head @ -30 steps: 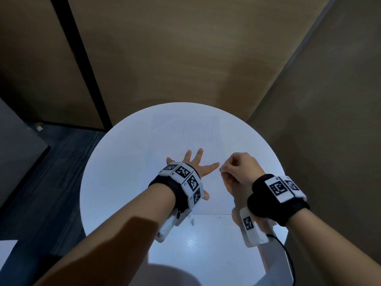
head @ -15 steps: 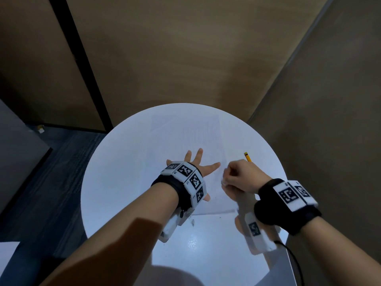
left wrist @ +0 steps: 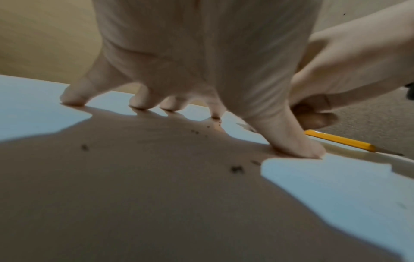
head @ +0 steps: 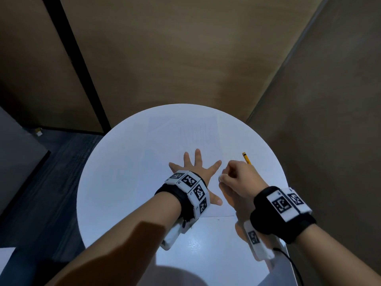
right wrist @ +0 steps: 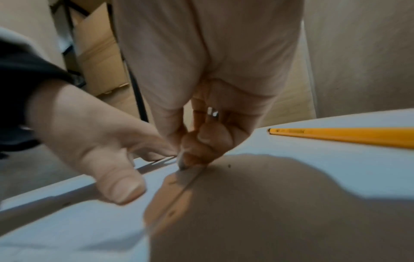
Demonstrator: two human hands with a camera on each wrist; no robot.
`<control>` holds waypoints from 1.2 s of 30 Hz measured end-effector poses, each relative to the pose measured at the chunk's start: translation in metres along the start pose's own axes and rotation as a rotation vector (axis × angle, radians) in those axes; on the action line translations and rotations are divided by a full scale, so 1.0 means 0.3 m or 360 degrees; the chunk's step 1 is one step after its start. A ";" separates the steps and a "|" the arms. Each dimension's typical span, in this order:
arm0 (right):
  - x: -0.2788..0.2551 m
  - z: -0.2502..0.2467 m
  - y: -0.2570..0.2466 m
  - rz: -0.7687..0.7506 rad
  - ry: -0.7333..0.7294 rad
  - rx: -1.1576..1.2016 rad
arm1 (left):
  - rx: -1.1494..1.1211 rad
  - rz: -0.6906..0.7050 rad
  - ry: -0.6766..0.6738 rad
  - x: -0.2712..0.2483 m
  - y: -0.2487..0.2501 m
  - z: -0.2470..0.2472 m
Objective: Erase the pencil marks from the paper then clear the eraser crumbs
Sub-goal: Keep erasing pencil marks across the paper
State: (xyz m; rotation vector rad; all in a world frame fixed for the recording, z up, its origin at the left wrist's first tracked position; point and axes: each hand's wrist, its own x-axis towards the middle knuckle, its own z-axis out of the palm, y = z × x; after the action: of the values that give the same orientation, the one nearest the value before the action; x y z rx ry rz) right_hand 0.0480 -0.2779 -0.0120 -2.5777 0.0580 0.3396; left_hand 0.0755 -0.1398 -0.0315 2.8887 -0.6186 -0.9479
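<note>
Paper [head: 171, 145], thin, white and matte, is pinned flat on the round glossy worktop [head: 107, 195] by the left hand [head: 193, 168], fingers splayed straight; a small pale eraser [head: 220, 178] is pinched in the right hand [head: 241, 180] grip, touching the sheet's right edge; dark crumbs [left wrist: 237, 169] are scattered beneath; a yellow hexagonal pencil [head: 246, 158] lies just beyond.

Round white counter [head: 115, 195], glossy near edge. Yellow pencil [head: 246, 158] on counter, right side, tip pointing near-right. Brown wall panels [head: 185, 58] beyond far edge, black vertical strip [head: 68, 50] at left. Cardboard boxes [right wrist: 98, 58] at far left. Dark floor [head: 51, 172] left of counter.
</note>
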 end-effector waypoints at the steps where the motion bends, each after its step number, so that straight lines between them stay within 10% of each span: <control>1: -0.022 -0.007 0.004 -0.0028 -0.0103 -0.0022 | 0.0003 -0.0002 0.0005 0.001 0.003 0.001; 4: -0.043 -0.042 -0.001 -0.0024 -0.0404 0.0003 | 0.0020 -0.0011 0.0017 0.002 0.010 0.006; 10: 0.018 -0.020 -0.025 -0.0059 0.0015 -0.0080 | 0.0036 -0.0041 0.0023 -0.001 0.010 0.012; 16: -0.081 -0.046 -0.013 -0.0196 -0.0485 -0.0313 | 0.0044 -0.0038 0.0022 -0.008 0.014 0.007; 21: -0.032 -0.009 -0.029 -0.0131 -0.0028 -0.0042 | 0.0016 -0.0031 0.0033 -0.007 0.010 0.011; 27: -0.076 -0.064 -0.026 -0.0095 -0.0557 -0.0270 | 0.0051 -0.0014 -0.0008 -0.019 0.011 -0.006; 36: -0.025 -0.080 0.031 0.0326 0.0169 0.0720 | 0.0072 0.0165 -0.0071 -0.035 -0.119 -0.095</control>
State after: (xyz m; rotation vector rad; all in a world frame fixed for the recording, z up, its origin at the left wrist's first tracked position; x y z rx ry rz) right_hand 0.0454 -0.2984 0.0050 -2.1408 0.3937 0.2314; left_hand 0.0969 -0.1054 -0.0080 2.8488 -0.7952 -0.9997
